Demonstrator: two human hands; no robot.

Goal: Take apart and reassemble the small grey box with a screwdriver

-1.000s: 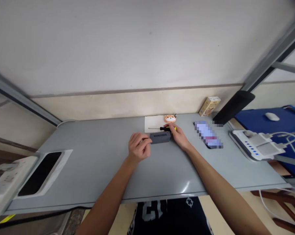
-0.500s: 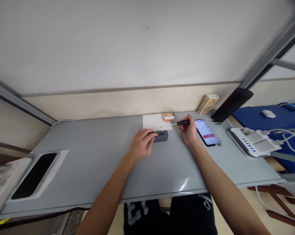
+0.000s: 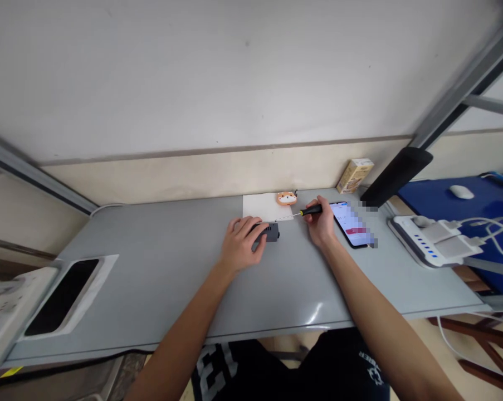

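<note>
A small dark grey slotted box [image 3: 272, 232] rests on the grey table, and my left hand [image 3: 243, 240] grips it from its left side, covering much of it. My right hand [image 3: 319, 221] holds a screwdriver [image 3: 310, 210] by its black handle with a yellow collar. The thin shaft points left, and its tip is at the top right part of the box; whether it touches cannot be told. Behind the box lies a white sheet [image 3: 259, 206], with an orange and white animal-faced case [image 3: 287, 197] at its right edge.
Right of my right hand lies a lit phone [image 3: 351, 225]. Beyond it are a small carton [image 3: 355, 175], a black upright object [image 3: 395, 177] and a power strip [image 3: 426, 245] with plugs and cables. A dark-screened device [image 3: 63, 298] lies at the far left.
The grey box has shifted and turned slightly under my left hand, whose fingers now reach further over it. The screwdriver tip has come down to the box's upper edge.
</note>
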